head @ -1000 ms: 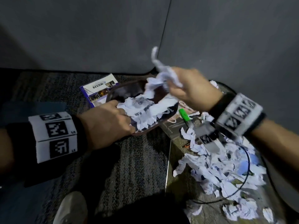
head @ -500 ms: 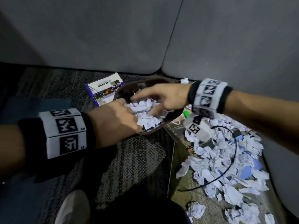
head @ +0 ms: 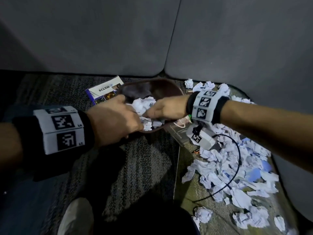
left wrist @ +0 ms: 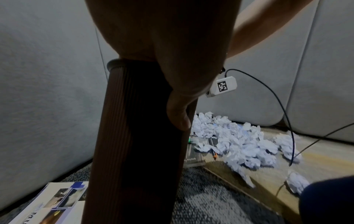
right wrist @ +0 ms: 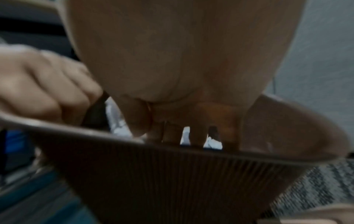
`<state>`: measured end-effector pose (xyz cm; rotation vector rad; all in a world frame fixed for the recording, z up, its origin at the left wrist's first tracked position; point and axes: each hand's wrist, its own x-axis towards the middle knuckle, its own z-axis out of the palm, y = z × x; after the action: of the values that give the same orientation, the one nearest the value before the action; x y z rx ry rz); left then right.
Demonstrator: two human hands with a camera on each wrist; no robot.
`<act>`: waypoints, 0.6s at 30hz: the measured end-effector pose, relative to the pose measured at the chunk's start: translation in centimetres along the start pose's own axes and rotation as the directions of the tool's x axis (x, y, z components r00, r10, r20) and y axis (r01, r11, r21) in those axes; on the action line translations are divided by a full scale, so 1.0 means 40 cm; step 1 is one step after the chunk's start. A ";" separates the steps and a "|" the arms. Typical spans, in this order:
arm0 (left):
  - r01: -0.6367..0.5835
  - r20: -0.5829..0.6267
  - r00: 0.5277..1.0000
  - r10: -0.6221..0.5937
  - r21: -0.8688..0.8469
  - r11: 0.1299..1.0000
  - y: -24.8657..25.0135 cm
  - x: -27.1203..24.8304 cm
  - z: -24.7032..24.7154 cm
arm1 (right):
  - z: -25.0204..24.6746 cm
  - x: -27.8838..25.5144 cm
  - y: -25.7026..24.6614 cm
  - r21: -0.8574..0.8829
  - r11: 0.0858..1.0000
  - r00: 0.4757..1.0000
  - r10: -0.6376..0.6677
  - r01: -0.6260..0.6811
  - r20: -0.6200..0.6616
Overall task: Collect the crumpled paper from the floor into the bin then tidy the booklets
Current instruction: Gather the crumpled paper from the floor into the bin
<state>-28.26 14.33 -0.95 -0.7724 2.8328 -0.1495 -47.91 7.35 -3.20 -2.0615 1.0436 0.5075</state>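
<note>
A brown ribbed bin (head: 162,85) stands tilted on the carpet, and my left hand (head: 116,121) grips its near rim. In the left wrist view the thumb lies down the bin's (left wrist: 134,136) outer wall. My right hand (head: 162,109) reaches into the bin, fingers pointing down onto the crumpled paper (head: 144,104) inside; the right wrist view shows fingers (right wrist: 172,133) among white paper (right wrist: 116,121) behind the rim. A large pile of crumpled paper (head: 237,170) covers the floor on the right. A white and blue booklet (head: 105,92) lies behind the bin, and a dark booklet (head: 176,134) lies partly under it.
Grey upholstered panels (head: 118,39) close off the back and right. A black cable (head: 237,167) loops over the paper pile from the wrist camera box (head: 201,139). Patterned carpet (head: 135,167) meets a wooden floor strip (head: 186,192). A shoe (head: 76,217) and a dark leg sit at the bottom.
My right hand carried a handful of paper above the bin, let it go inside, and now pushes down deeper into the bin. The left hand has kept its hold on the rim.
</note>
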 end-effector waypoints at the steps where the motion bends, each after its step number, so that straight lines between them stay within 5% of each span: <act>1: -0.012 -0.010 1.000 0.012 -0.002 1.000 -0.007 0.001 -0.003 | -0.022 -0.024 0.005 0.071 0.997 0.998 -0.018 0.022 -0.060; 6: -0.014 0.064 0.998 0.014 -0.011 1.000 0.002 0.020 -0.026 | -0.049 -0.197 0.063 0.153 0.978 0.884 -0.056 0.142 -0.464; 9: -0.039 0.057 0.998 0.039 -0.009 0.999 0.016 0.036 -0.019 | 0.035 -0.292 0.127 0.151 0.981 0.716 0.019 0.122 -0.698; 12: -0.018 0.218 0.976 0.008 0.044 0.999 0.065 0.064 -0.044 | 0.234 -0.309 0.229 0.312 0.949 0.549 0.279 -0.034 -0.788; 15: -0.045 0.253 0.967 0.015 0.114 0.992 0.085 0.082 -0.034 | 0.496 -0.280 0.319 0.336 0.816 0.709 0.576 -0.470 -0.407; 18: -0.028 0.201 0.979 0.028 -0.001 1.000 0.110 0.085 -0.056 | 0.675 -0.254 0.365 0.255 0.743 0.719 0.666 -0.618 -0.198</act>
<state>-33.79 16.48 -0.01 -0.7043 2.6509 -0.0653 -65.98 27.83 -20.50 -1.5931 1.9380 0.4466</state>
